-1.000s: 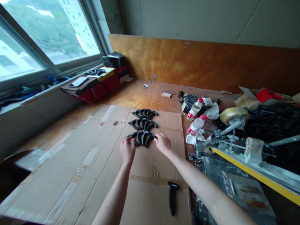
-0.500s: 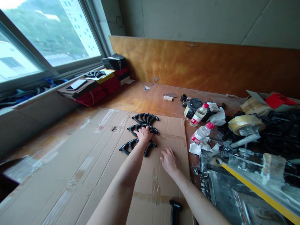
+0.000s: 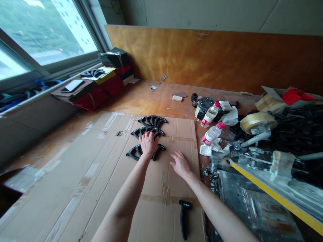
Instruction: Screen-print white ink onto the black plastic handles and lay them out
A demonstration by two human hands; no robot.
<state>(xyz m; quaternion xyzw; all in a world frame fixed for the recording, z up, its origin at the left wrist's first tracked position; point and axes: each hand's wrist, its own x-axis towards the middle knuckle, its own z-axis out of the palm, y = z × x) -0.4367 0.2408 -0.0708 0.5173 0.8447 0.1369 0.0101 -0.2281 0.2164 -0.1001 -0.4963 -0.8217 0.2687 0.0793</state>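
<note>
Three fanned rows of black curved T-headed handles lie on a flat cardboard sheet (image 3: pixel 111 188): a far row (image 3: pixel 152 120), a middle row (image 3: pixel 135 133) and a near row (image 3: pixel 131 154). My left hand (image 3: pixel 148 144) rests with fingers stretched forward at the near side of the middle row, its palm covering part of the near row. Whether the fingertips press on the handles is hard to see. My right hand (image 3: pixel 180 163), fingers apart and holding nothing, hovers at or just above the cardboard, right of the near row. One single black handle (image 3: pixel 183 220) lies closer to me.
Two red-capped bottles, one farther (image 3: pixel 210 115) and one nearer (image 3: pixel 213 133), stand right of the cardboard beside a black-lidded jar (image 3: pixel 205 107). A tape roll (image 3: pixel 257 121), a heap of black parts (image 3: pixel 302 131) and a yellow-edged bar (image 3: pixel 272 191) crowd the right. Red bundles (image 3: pixel 93 95) sit by the window.
The camera view has tilted down slightly, bringing the single handle more fully into sight. My left hand has drawn a little back and left, and the middle row has shifted slightly left.
</note>
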